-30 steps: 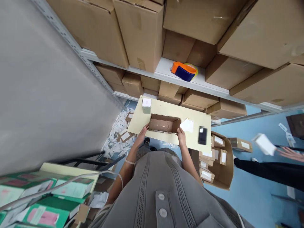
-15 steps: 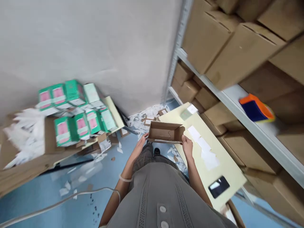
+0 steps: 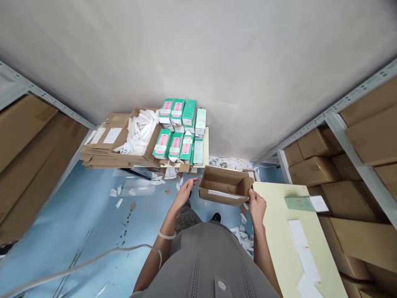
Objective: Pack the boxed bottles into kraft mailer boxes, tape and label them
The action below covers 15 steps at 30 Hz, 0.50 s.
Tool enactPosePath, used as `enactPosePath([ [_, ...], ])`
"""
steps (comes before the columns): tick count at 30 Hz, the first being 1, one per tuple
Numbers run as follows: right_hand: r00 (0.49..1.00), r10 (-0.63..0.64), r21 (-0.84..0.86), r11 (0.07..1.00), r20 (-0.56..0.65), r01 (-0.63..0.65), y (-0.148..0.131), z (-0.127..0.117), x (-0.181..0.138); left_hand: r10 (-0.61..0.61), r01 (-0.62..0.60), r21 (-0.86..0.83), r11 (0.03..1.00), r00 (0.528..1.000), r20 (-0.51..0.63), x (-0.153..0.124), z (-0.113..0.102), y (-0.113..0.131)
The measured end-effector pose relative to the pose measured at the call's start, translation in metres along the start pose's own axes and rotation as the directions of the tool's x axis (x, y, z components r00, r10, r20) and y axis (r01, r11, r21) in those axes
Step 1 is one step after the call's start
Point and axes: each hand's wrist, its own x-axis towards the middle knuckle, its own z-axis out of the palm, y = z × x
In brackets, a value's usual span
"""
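An open-topped brown cardboard box (image 3: 223,198) hangs in front of my body, above the floor, with a white strip along its near side. My right hand (image 3: 257,205) grips its right end, thumb at the upper edge. My left hand (image 3: 186,192) is apart from the box's left end, its fingers stretched out and holding nothing. Ahead and to the left, several green boxes with pink fronts (image 3: 175,147) stand stacked on a cream table (image 3: 206,145). Beside them is a large carton (image 3: 151,142) full of white crumpled paper (image 3: 139,130).
Flattened cardboard (image 3: 99,149) is piled at the table's left. A second cream table (image 3: 269,231) at my right bears white papers (image 3: 305,250) and a pale green box (image 3: 299,203). Shelves of cartons (image 3: 350,198) line the right side. Paper scraps litter the blue floor (image 3: 93,215).
My view has turned left toward the table with the green boxes. My left hand has let go of the cardboard box, while my right hand keeps hold of it.
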Motion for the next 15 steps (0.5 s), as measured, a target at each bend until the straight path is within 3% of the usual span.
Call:
enactPosePath([
  [4,0.998,0.026,0.044,0.999,-0.054,-0.024,-0.028,0.027,-0.004,0.140,-0.117,0.138,0.983,0.975,-0.170,0.040,-0.088,0.014],
  [9,0.978,0.065,0.033,0.998,-0.197,-0.060,-0.087,0.064,-0.012,0.294,-0.205,0.273,0.940,0.892,-0.345,0.103,-0.212,0.043],
  [13,0.952,0.072,0.102,0.994,-0.297,-0.043,-0.139,0.087,-0.016,0.390,-0.127,0.523,0.843,0.814,-0.432,0.165,-0.285,0.054],
  [15,0.936,0.074,0.122,0.992,-0.343,-0.034,-0.159,0.094,-0.019,0.352,-0.030,0.598,0.801,0.832,-0.430,0.198,-0.304,0.057],
])
